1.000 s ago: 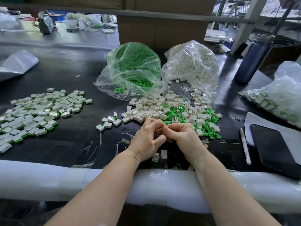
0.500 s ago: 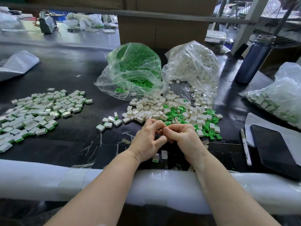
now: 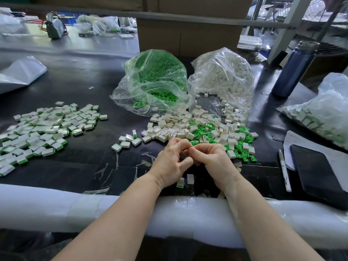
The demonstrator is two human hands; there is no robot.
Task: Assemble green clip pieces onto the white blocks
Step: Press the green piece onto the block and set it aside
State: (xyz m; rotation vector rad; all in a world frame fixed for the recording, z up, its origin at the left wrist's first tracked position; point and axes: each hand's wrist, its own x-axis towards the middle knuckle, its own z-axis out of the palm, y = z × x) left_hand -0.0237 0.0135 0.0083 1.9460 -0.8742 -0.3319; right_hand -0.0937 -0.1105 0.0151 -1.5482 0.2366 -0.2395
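Both hands meet low over the worktop (image 3: 79,159), left hand (image 3: 172,162) and right hand (image 3: 213,161) curled fingertip to fingertip, likely pressing a clip into a block, though whatever they pinch is hidden. Loose white blocks (image 3: 169,129) and green clips (image 3: 243,149) lie just beyond. One bag (image 3: 156,80) holds clips, the other bag (image 3: 224,76) blocks; the finished pile (image 3: 43,130) sits left.
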